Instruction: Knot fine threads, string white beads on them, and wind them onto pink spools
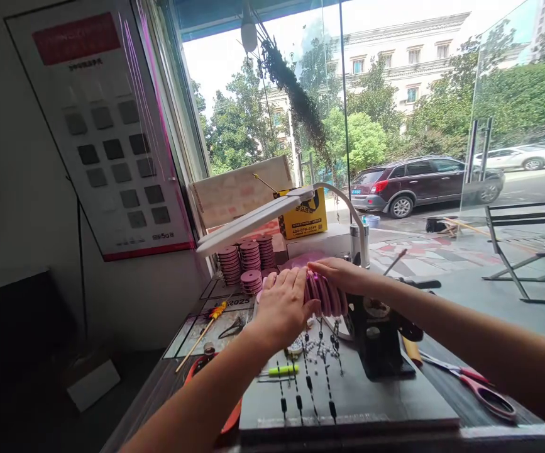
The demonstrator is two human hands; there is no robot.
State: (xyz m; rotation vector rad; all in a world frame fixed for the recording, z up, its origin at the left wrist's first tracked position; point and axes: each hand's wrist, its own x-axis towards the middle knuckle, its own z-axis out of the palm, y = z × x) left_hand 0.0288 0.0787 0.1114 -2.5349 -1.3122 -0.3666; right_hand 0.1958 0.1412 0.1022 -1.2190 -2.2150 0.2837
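Observation:
Between my two hands runs a row of thin pink round discs [325, 297], tipped on edge and pressed together. They look like flat spools. My left hand [282, 307] is closed over the near left end, fingers laid together across the top and thumb toward the middle. At the far right end, my right hand [335, 274] is wrapped round the row, its fingertips partly hidden. Behind are upright stacks of similar pink discs [249, 257], with a shorter stack [252, 281] in front. Beaded dark strands [308, 382] hang below the hands over a grey board [371, 409].
A black hand-cranked machine [376, 343] stands right of the discs. Red-handled scissors [484, 393] lie farther right. A white lamp [258, 217] arches above. A yellow box [304, 217] stands behind. A green-handled tool [283, 370] and small loose beads [317, 352] lie below the hands.

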